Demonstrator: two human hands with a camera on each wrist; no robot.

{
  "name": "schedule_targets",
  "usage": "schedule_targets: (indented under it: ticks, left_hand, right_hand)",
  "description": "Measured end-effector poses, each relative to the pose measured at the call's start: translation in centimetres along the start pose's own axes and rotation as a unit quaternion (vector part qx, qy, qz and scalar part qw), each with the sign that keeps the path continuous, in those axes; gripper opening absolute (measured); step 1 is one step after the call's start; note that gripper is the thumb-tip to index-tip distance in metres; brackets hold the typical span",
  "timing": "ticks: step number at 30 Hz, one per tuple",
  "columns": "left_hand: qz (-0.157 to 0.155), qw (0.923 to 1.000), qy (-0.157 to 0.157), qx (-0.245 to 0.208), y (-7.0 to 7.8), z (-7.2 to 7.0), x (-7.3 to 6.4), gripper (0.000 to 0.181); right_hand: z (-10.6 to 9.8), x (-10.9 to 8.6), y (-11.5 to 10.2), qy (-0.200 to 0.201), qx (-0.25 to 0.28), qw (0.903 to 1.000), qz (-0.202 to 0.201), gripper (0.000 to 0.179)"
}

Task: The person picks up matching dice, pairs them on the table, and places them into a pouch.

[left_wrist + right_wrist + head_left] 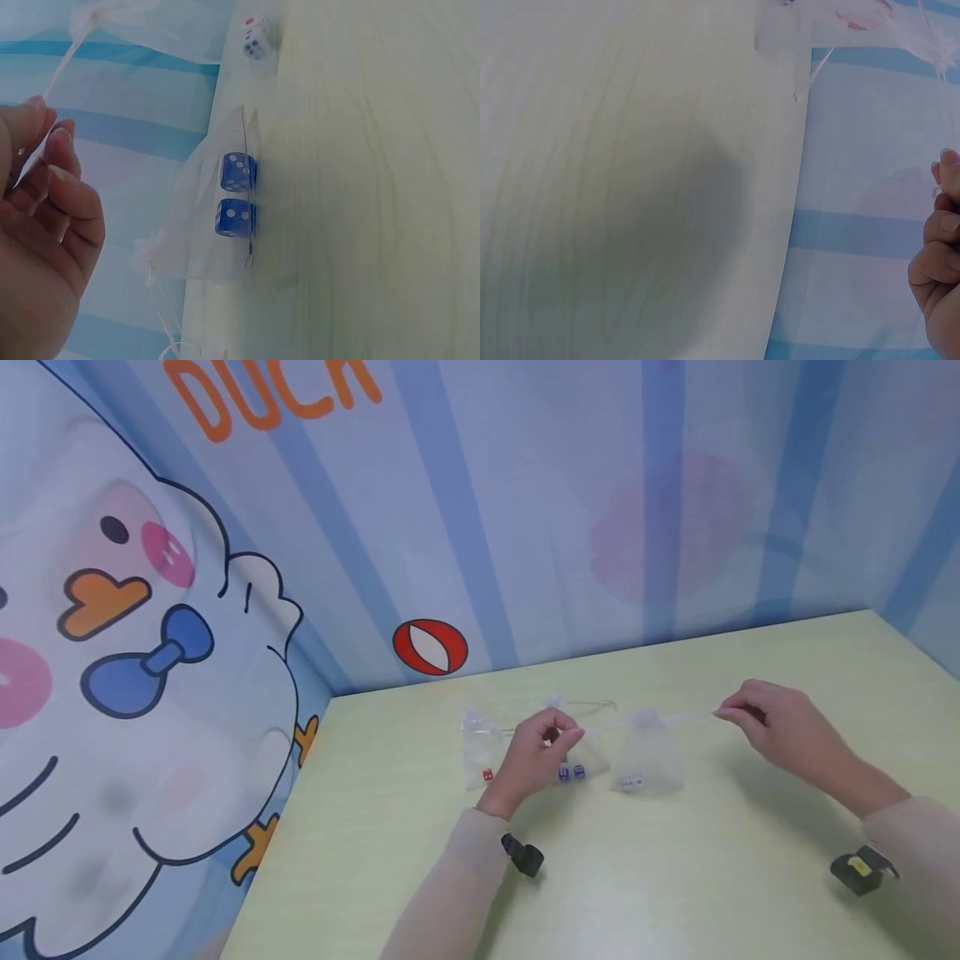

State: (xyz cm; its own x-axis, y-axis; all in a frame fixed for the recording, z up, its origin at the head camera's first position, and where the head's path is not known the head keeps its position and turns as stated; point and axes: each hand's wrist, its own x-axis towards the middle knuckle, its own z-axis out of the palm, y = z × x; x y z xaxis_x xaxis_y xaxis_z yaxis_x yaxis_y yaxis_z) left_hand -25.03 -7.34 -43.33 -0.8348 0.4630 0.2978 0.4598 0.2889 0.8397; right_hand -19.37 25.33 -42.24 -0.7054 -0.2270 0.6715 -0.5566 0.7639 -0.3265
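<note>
A sheer white drawstring pouch (654, 756) with white dice (632, 782) in its bottom stands between my two hands, its neck gathered tight. My left hand (534, 753) pinches one end of its drawstring (64, 66), on the pouch's left. Out to the right, my right hand (791, 735) pinches the other end of the drawstring (947, 109) between thumb and fingertips. Both string ends are stretched nearly straight from the neck. In the left wrist view, white dice (255, 41) with a red pip show through the mesh.
Behind the left hand, a second sheer pouch (594, 760) holds blue dice (235, 217), its neck also gathered. Farther left, another pouch (476, 743) contains a red die (487, 774). All rest on the pale table (645, 893), which meets a patterned blue backdrop (555, 527).
</note>
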Motion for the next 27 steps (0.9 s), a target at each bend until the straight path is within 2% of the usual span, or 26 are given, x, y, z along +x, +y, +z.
schedule_targets:
  ticks: [4,11,17,23,27]
  left_hand:
    - [-0.005,0.9999,0.001,0.015,-0.3,-0.2,0.4,0.007]
    - [0.015,0.9984,0.002,0.055,-0.6,-0.6,2.0,0.009]
    - [0.025,0.9941,-0.013,0.105,-0.8,-1.1,3.1,0.015]
    - [0.034,0.9888,-0.006,0.146,-1.5,-1.3,4.2,0.018]
    - [0.022,0.9835,-0.007,0.179,-1.9,-1.1,4.9,0.016]
  right_hand:
    - [-0.3,0.0,0.7,0.001,-0.011,0.9999,-0.004,0.019]
    - [0.0,0.5,1.5,-0.023,-0.042,0.9989,0.002,0.012]
    - [0.7,1.2,2.2,-0.036,-0.058,0.9976,0.007,0.01]
    - [1.3,2.0,3.0,-0.065,-0.06,0.9955,0.034,0.006]
    - [1.3,2.3,3.4,-0.089,-0.052,0.9927,0.063,0.005]
